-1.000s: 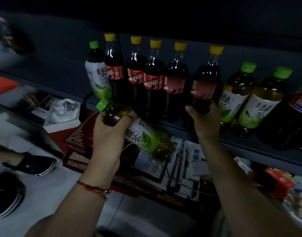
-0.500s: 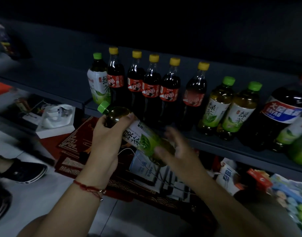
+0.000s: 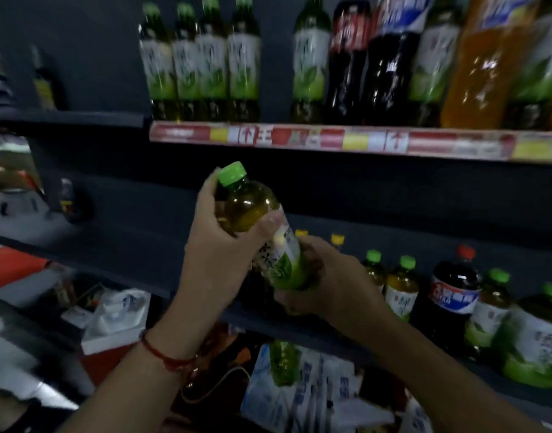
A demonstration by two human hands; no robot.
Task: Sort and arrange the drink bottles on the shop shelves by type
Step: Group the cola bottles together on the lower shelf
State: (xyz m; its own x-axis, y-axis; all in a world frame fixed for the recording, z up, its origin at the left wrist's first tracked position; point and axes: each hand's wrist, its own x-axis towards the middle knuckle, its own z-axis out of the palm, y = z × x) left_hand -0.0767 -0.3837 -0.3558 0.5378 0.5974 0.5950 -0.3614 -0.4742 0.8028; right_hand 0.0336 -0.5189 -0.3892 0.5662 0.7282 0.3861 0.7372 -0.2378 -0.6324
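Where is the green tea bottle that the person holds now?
Centre of the head view: green tea bottle tilted between left hand and right hand, below the price strip.

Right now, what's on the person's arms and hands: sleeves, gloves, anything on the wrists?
Both forearms are bare to the frame edge: no sleeves, no gloves. The left hand has a thin red string bracelet at the wrist, with small beads hanging from it. The right hand and its wrist show nothing worn. No rings are visible.

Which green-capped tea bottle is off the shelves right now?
The green tea bottle tilted between both hands: left hand near its neck, right hand under its base. The others stand shelved.
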